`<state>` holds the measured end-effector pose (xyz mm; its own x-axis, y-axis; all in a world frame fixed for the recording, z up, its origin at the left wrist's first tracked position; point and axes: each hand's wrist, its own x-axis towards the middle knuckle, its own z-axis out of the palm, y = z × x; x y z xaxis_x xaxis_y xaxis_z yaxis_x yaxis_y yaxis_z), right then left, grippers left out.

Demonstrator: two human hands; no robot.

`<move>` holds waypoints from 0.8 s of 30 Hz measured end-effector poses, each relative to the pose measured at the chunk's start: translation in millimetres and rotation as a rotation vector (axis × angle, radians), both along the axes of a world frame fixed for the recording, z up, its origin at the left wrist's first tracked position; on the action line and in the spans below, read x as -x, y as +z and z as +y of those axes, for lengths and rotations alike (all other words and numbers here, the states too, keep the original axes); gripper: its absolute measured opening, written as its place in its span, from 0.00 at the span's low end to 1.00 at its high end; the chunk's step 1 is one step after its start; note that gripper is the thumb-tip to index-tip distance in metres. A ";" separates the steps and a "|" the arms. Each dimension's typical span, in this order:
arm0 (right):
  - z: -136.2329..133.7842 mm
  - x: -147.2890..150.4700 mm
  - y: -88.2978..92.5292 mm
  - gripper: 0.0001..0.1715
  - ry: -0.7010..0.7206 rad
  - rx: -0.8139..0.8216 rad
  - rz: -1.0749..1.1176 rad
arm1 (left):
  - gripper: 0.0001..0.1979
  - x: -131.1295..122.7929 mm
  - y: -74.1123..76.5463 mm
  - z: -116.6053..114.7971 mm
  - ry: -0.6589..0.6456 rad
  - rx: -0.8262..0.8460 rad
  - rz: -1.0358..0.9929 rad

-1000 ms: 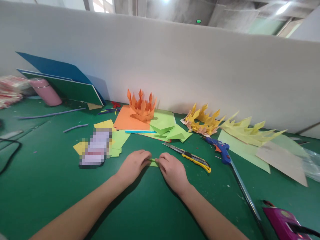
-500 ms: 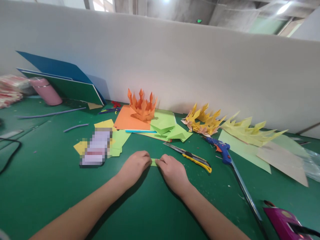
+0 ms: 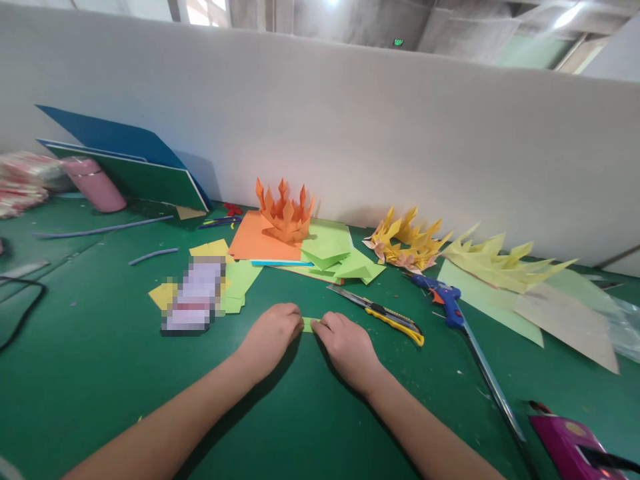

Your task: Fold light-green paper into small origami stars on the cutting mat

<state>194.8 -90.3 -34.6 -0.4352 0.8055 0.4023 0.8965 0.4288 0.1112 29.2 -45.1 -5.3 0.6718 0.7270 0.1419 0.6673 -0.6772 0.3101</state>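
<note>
A small strip of light green paper lies low over the green tabletop, its middle showing between my two hands. My left hand pinches its left end with curled fingers. On the other end, my right hand is closed in the same way, thumb and fingertips pressed on the paper. The hands cover most of the strip, so its full length is hidden. Just right of my right hand lies a yellow utility knife with its blade out. Behind the hands are folded green paper pieces.
An orange paper crown stands on orange sheets. Yellow and pale yellow paper crowns sit at right. A blue glue gun with a long glue stick lies near a magenta device. A blurred phone and pink bottle are left.
Both hands keep their hold on the green paper strip and have barely moved. The view has shifted very slightly.
</note>
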 end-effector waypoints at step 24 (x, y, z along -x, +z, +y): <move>0.0 2.5 0.7 0.09 -0.074 0.038 0.025 | 0.13 6.8 3.8 0.4 -0.020 -0.008 0.046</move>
